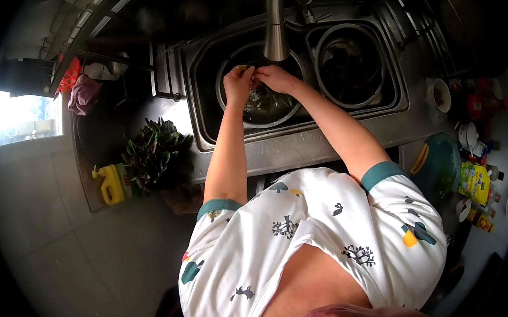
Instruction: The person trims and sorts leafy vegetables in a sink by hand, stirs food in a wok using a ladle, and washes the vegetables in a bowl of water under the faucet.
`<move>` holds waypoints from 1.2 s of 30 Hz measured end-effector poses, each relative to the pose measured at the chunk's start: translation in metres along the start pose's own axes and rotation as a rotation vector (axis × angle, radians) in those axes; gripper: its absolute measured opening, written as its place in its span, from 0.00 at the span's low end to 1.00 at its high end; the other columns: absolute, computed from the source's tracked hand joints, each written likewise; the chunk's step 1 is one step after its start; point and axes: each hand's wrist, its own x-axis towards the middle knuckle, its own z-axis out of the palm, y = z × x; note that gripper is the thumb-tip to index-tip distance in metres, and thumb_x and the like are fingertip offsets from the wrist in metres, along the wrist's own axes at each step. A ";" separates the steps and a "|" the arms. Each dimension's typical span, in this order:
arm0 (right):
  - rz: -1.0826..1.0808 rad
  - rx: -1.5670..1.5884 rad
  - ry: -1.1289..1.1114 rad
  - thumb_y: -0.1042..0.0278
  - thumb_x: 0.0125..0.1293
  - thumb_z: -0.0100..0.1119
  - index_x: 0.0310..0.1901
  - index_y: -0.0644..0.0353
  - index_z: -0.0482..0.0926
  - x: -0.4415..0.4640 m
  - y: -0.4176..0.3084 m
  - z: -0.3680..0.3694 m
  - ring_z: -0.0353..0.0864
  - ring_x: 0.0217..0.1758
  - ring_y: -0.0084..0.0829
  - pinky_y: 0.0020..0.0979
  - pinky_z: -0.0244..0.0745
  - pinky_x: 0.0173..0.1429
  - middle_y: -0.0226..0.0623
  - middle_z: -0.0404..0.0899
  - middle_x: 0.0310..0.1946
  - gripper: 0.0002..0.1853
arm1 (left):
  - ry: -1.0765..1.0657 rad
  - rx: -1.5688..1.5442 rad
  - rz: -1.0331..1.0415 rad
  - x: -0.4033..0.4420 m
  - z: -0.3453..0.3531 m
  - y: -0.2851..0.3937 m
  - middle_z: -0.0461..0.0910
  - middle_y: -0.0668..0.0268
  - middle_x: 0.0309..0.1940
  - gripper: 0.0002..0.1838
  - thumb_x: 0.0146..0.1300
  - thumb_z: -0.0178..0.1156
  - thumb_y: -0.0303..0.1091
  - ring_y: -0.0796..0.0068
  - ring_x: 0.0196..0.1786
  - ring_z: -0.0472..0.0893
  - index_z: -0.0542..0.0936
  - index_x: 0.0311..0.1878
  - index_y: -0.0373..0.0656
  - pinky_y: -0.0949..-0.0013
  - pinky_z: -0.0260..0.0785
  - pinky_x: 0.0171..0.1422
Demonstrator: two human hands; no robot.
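Note:
Over the left sink basin, my left hand (pixel 238 85) and my right hand (pixel 275 79) meet, fingers pinched together. A small green piece, which looks like a vegetable stem, shows at the fingertips of my left hand. What my right fingers grip is hidden. Below them a round metal bowl (pixel 276 122) sits in the basin, with water and pale stems inside. The metal faucet (pixel 276 41) hangs just above my right hand. In the right basin is another round bowl (pixel 381 79) holding dark leaves.
Dark purple-green leafy vegetables (pixel 156 152) lie left of the sink, beside a yellow jug (pixel 111 183). A pink cloth (pixel 84 94) hangs further left. On the right stand a light cup (pixel 439 97), a green round board (pixel 442 167), a yellow packet (pixel 474 182) and several bottles.

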 end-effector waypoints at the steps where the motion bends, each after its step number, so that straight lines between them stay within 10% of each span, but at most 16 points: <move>1: -0.024 0.055 0.030 0.68 0.66 0.46 0.42 0.65 0.76 0.001 0.003 0.005 0.77 0.40 0.26 0.27 0.70 0.50 0.36 0.80 0.35 0.11 | 0.006 0.088 0.032 -0.001 -0.001 0.003 0.78 0.65 0.22 0.09 0.58 0.61 0.32 0.79 0.23 0.75 0.79 0.36 0.34 0.73 0.66 0.27; 6: 0.009 0.021 0.265 0.66 0.61 0.45 0.38 0.65 0.75 0.002 0.002 0.011 0.76 0.35 0.32 0.31 0.70 0.42 0.40 0.78 0.31 0.12 | 0.101 0.288 0.123 -0.002 0.011 0.014 0.80 0.65 0.22 0.12 0.58 0.61 0.33 0.78 0.22 0.76 0.78 0.37 0.32 0.75 0.67 0.27; 10: 0.164 0.457 0.243 0.58 0.63 0.47 0.29 0.60 0.72 -0.008 -0.032 -0.016 0.65 0.23 0.22 0.27 0.63 0.31 0.28 0.67 0.19 0.13 | 0.160 -1.196 -0.437 0.021 0.012 -0.018 0.76 0.63 0.33 0.07 0.65 0.53 0.32 0.72 0.37 0.75 0.75 0.41 0.38 0.70 0.71 0.43; 14: 0.106 0.466 0.359 0.57 0.65 0.48 0.27 0.58 0.68 -0.019 -0.029 -0.041 0.59 0.20 0.19 0.25 0.59 0.29 0.23 0.62 0.18 0.14 | 0.040 -0.865 -0.401 0.036 0.005 -0.025 0.76 0.58 0.35 0.08 0.65 0.51 0.29 0.65 0.37 0.76 0.72 0.44 0.36 0.59 0.74 0.50; 18: 0.116 0.325 0.413 0.62 0.65 0.48 0.41 0.59 0.75 -0.042 -0.030 -0.070 0.69 0.28 0.18 0.21 0.65 0.34 0.24 0.72 0.27 0.11 | -0.171 0.145 -0.379 0.045 0.000 -0.091 0.77 0.56 0.27 0.09 0.55 0.55 0.28 0.61 0.34 0.79 0.76 0.38 0.37 0.65 0.72 0.37; 20: 0.130 0.357 0.366 0.62 0.64 0.49 0.38 0.59 0.76 -0.053 -0.021 -0.071 0.68 0.27 0.17 0.21 0.64 0.34 0.24 0.72 0.26 0.10 | -0.416 0.627 -0.232 0.034 0.019 -0.145 0.78 0.45 0.42 0.28 0.50 0.56 0.52 0.51 0.49 0.77 0.80 0.44 0.36 0.61 0.68 0.54; 23: 0.237 0.347 0.392 0.62 0.62 0.51 0.33 0.58 0.77 -0.069 -0.032 -0.063 0.67 0.25 0.17 0.20 0.63 0.32 0.24 0.71 0.23 0.10 | -0.448 1.020 -0.438 -0.004 0.049 -0.147 0.78 0.52 0.47 0.32 0.50 0.57 0.60 0.55 0.51 0.77 0.80 0.45 0.39 0.59 0.69 0.53; 30: 0.216 0.037 0.340 0.56 0.62 0.54 0.35 0.58 0.77 -0.082 -0.031 -0.067 0.68 0.27 0.18 0.25 0.65 0.34 0.25 0.70 0.23 0.13 | -0.602 1.276 -0.367 0.010 0.005 -0.147 0.79 0.57 0.46 0.15 0.53 0.55 0.37 0.61 0.51 0.78 0.81 0.43 0.44 0.61 0.72 0.51; 36: -0.023 -0.105 0.211 0.60 0.59 0.58 0.39 0.56 0.81 -0.047 -0.049 -0.034 0.78 0.34 0.24 0.26 0.70 0.42 0.32 0.80 0.29 0.11 | -0.335 0.966 0.000 -0.015 -0.073 0.065 0.77 0.48 0.36 0.11 0.58 0.56 0.34 0.46 0.42 0.75 0.77 0.41 0.38 0.56 0.67 0.43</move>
